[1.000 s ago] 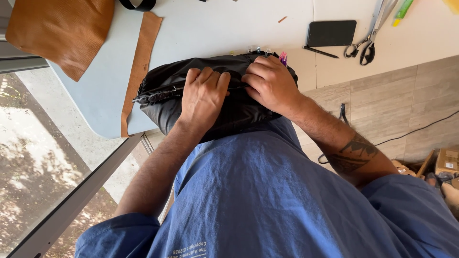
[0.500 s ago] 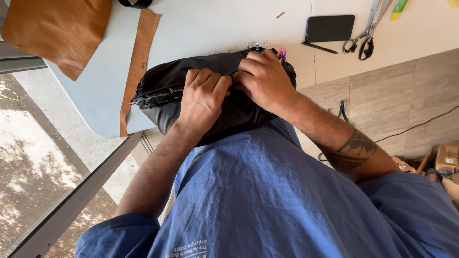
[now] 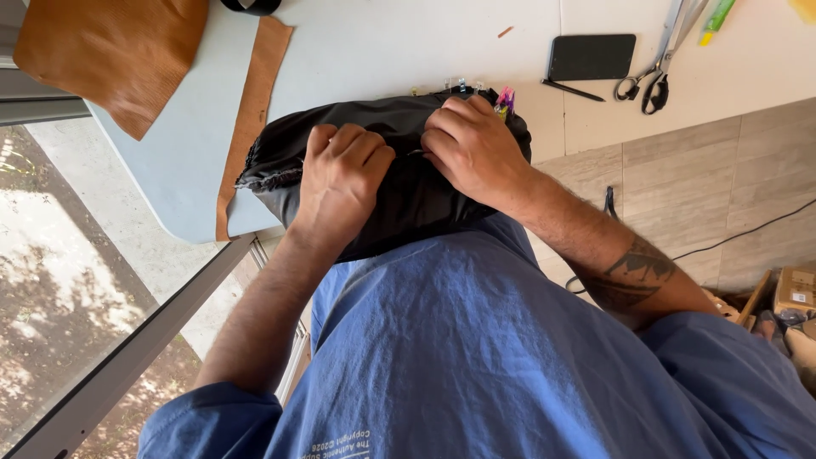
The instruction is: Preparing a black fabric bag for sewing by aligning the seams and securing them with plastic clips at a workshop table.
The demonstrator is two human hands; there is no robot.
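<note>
Pale table [image 3: 382,51] — brown leather piece [image 3: 110,59], leather strip [image 3: 251,110], black bag [image 3: 391,183], phone [image 3: 591,57], scissors [image 3: 659,55].

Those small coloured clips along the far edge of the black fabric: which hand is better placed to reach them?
Probably the right hand. Its fingers rest at the far edge of the black fabric, beside the coloured clips. The left hand presses the middle of the bundle, farther from them.

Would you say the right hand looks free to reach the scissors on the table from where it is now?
Probably yes. The right hand rests on the black fabric bundle, and the scissors lie beyond it on the table, with only a flat dark phone and a pen between, both low.
</note>
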